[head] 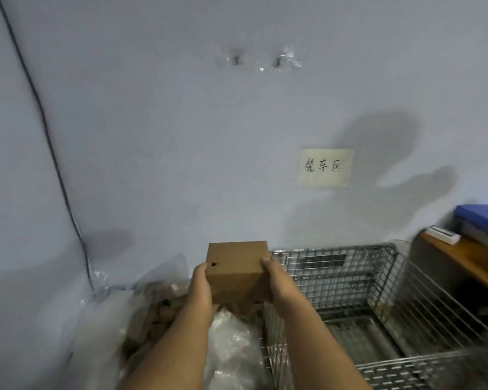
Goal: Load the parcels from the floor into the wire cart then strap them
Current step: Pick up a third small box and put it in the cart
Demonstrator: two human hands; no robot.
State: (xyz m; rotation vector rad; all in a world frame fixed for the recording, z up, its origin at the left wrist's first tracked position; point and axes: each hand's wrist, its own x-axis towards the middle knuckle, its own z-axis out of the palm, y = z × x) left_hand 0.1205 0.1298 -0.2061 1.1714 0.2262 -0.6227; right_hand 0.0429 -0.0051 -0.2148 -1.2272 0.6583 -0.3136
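The floor is mostly hidden from view. On it, at the left, a heap of cardboard parcels [152, 313] is piled among crumpled clear plastic wrap [231, 350]. Just beside the heap, at the right, a wire cart [378, 277] is stood against the wall.

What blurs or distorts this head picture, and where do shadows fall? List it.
Head view: motion blur smears the wire cart and the plastic wrap at lower left; wide-angle bending curves the dark cable on the wall; hard shadows of the person fall on the wall around the paper sign; the cardboard box, gripped by left hand and right hand, stays fairly sharp.
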